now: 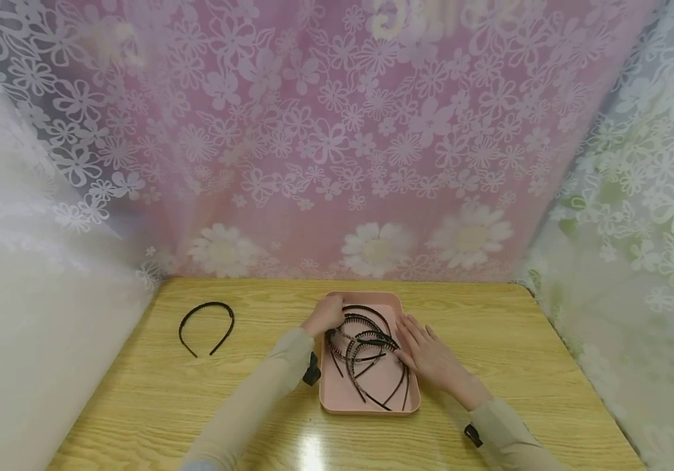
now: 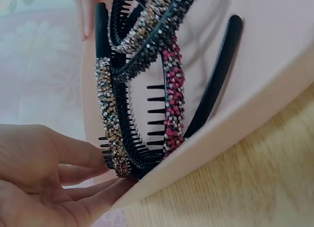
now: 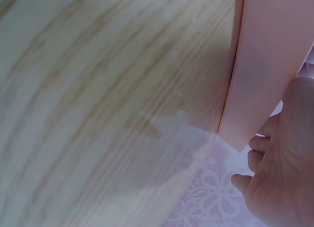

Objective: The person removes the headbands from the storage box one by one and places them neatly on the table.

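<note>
A pink tray [image 1: 366, 413] holds a tangle of several black headbands [image 1: 375, 337], some toothed and covered with small stones. My left hand [image 1: 326, 314] reaches over the tray's far left side. In the left wrist view, its fingers pinch a headband with gold and silver stones [image 2: 109, 111] near its curve. Beside that lies a headband with pink and clear stones [image 2: 174, 99]. My right hand [image 1: 431, 356] rests along the tray's right rim, its fingers extended and the thumb over the edge. In the right wrist view, the tray's outer wall [image 3: 255, 65] stands beside that hand.
A single black headband [image 1: 210, 303] lies on the wooden table [image 1: 266, 314], left of the tray. Behind the table hangs a pink floral curtain [image 1: 325, 144]; pale floral sheets close off the left and right sides.
</note>
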{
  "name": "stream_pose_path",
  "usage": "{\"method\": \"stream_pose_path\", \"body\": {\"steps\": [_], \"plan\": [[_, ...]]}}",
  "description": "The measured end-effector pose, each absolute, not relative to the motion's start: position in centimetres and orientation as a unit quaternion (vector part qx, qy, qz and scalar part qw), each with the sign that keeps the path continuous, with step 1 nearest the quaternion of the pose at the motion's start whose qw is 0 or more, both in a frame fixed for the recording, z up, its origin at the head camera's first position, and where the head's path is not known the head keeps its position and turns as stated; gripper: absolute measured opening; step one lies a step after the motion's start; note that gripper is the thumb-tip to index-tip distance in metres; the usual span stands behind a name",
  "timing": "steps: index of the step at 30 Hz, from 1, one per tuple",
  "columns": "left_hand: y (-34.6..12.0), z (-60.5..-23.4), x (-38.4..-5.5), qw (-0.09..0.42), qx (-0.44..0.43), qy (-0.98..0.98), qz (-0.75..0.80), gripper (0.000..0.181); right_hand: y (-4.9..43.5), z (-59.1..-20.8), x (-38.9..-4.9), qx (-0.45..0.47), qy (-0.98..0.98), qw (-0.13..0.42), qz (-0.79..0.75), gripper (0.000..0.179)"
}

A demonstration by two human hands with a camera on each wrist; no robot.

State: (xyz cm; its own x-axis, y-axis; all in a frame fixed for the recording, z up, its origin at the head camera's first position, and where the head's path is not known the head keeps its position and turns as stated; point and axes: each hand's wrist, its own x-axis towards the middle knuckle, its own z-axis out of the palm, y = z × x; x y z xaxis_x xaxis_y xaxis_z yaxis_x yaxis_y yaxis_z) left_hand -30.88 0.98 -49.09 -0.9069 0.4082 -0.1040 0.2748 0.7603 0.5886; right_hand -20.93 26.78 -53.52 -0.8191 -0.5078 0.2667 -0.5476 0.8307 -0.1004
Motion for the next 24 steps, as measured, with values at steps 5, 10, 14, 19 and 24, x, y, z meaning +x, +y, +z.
{"method": "stream_pose_path", "body": {"steps": [5,10,14,19,24], "plan": [[1.05,-49.02,-30.67,0.089,0.192,0.941,0.265,0.028,26.89,-53.73,-20.99,0.269,-0.955,0.110,0.061,0.063],[0.99,-49.42,-30.74,0.039,0.184,0.940,0.284,0.032,26.73,-53.51,-20.93,0.276,-0.952,0.111,0.068,0.060],[0.84,-49.51,-30.91,0.000,0.178,0.935,0.308,0.028,26.69,-53.51,-20.95,0.279,-0.951,0.116,0.068,0.061],[0.52,-48.93,-30.98,-0.003,0.175,0.928,0.328,0.027,26.82,-53.58,-20.97,0.279,-0.949,0.125,0.075,0.063],[0.12,-49.16,-31.37,0.016,0.174,0.925,0.338,0.024,26.97,-53.90,-21.19,0.273,-0.953,0.116,0.066,0.064]]}}
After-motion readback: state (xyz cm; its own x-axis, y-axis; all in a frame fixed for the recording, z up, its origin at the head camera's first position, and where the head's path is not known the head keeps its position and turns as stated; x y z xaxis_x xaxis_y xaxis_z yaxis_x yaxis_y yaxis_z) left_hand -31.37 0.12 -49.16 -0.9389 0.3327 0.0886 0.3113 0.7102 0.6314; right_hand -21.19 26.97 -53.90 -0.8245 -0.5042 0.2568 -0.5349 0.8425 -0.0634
